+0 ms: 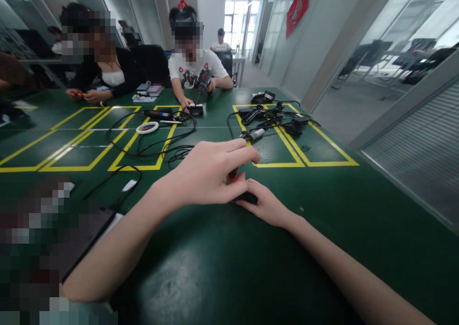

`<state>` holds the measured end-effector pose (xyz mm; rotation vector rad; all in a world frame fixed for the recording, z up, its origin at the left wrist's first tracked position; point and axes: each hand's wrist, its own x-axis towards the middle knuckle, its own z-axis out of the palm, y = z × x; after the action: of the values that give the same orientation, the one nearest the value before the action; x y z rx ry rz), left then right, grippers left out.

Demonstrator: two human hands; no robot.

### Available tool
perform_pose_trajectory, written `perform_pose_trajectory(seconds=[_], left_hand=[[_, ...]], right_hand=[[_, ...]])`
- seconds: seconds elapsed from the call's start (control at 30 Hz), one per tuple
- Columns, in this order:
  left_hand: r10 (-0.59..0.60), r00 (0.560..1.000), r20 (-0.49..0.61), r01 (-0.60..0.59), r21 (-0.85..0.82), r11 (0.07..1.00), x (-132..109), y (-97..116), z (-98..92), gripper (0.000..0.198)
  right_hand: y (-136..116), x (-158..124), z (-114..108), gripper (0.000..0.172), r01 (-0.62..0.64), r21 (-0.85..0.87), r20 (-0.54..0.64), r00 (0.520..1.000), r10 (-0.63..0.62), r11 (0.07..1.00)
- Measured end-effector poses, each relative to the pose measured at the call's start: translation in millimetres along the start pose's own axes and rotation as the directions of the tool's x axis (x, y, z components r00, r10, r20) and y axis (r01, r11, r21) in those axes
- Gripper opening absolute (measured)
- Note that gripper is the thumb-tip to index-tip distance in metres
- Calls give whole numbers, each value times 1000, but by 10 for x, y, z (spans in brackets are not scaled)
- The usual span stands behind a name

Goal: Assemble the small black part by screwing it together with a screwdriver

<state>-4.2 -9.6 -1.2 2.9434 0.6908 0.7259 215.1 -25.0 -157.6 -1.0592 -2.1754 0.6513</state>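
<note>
My left hand arches over the table, its thumb and fingers closed round a small red-and-black handle that looks like a screwdriver's. Most of this tool, tip included, is hidden by the fingers. Just below and to the right, my right hand grips a small black block-like part low over the green tabletop. The fingertips of both hands meet around the part, so its upper face cannot be made out.
The green table bears yellow tape outlines, black cables, a white tape roll and a heap of black devices. Opposite, a person holds a power drill over a black part. Another person sits at left.
</note>
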Motion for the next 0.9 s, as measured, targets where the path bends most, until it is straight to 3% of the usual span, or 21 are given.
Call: perform_pose_trajectory(seconds=[0.17, 0.37, 0.9], left_hand=[[9, 1000, -22, -10, -39, 999, 3, -34, 7, 25], [5, 999, -37, -9, -127, 992, 45, -106, 106, 16], [7, 993, -115, -26, -163, 986, 68, -176, 145, 34]], right_hand=[[21, 9, -29, 27, -33, 62, -7, 999, 34, 997], [16, -6, -51, 25, -71, 123, -9, 997, 72, 990], [-56, 13, -130, 25, -183, 265, 30, 983, 182, 947]])
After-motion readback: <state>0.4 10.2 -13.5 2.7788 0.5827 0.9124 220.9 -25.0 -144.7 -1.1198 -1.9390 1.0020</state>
